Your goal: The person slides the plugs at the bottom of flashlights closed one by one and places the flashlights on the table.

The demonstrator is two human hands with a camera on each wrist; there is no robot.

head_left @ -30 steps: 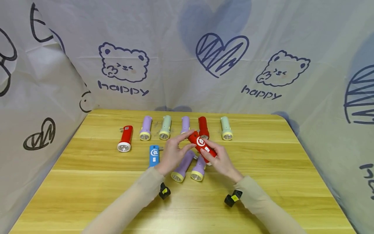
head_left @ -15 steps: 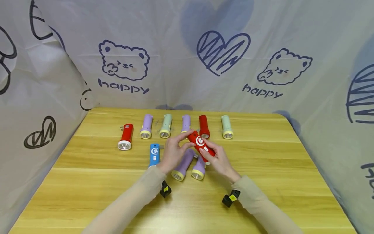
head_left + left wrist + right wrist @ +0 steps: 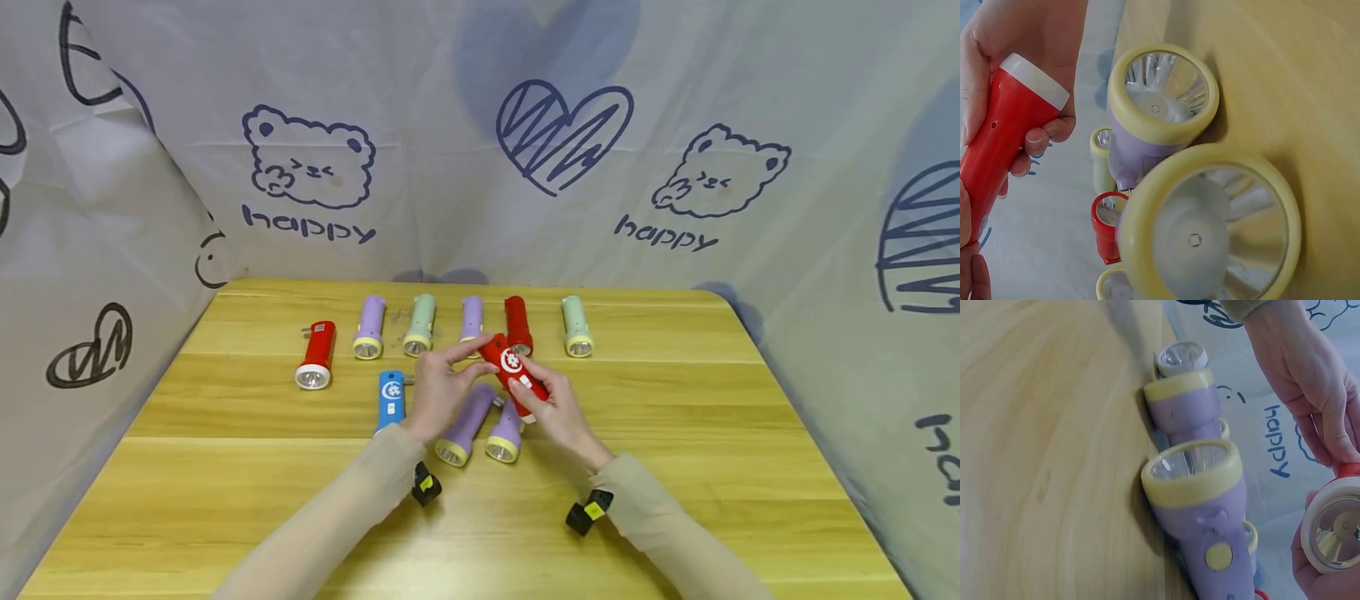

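Observation:
Both hands hold a red flashlight [image 3: 512,369] with a white rim above the middle of the table. My left hand [image 3: 441,393] pinches its tail end between thumb and fingers. Around the body near the head, my right hand [image 3: 558,410] grips it, thumb lying by the white switch. In the left wrist view the red flashlight [image 3: 1007,125] shows its smooth side and white rim. Its lens faces the right wrist view. Just below the hands lie two purple flashlights [image 3: 467,427] [image 3: 505,437] with yellow rims, the right one partly hidden.
A blue flashlight [image 3: 391,398] lies left of the left hand, its plug prongs out. Farther left is a red flashlight [image 3: 319,350] with a white rim. Behind the hands stretches a row of purple, green and red flashlights [image 3: 517,321]. Printed cloth [image 3: 435,167] encloses the table.
The head view shifts slightly. Both hands keep their hold on the red flashlight and hardly move. The flashlights on the table stay where they were.

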